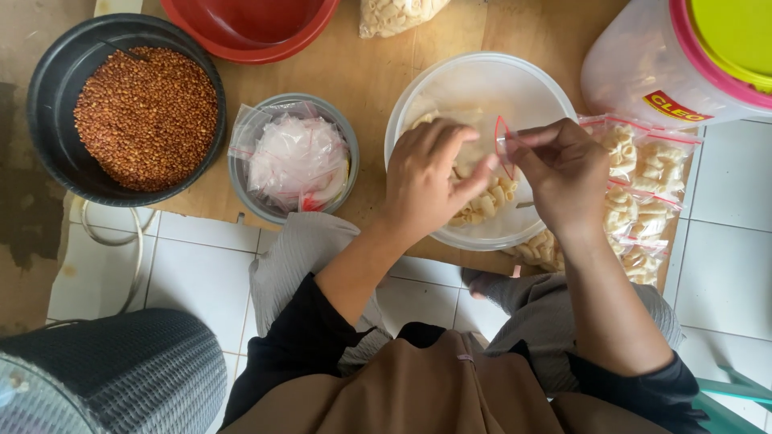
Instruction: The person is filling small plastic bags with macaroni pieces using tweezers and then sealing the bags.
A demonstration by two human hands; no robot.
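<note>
Both the left hand [430,181] and right hand [563,173] pinch a small clear zip bag [505,149] open; a slipped edge could spill macaroni [482,205] beside the white bowl [450,80] below them.

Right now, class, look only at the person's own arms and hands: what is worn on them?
Both hands, the left hand and the right hand, are bare: no gloves, rings or watch show. The forearms are uncovered. Black sleeves are pushed up near the elbows on both arms.
</note>
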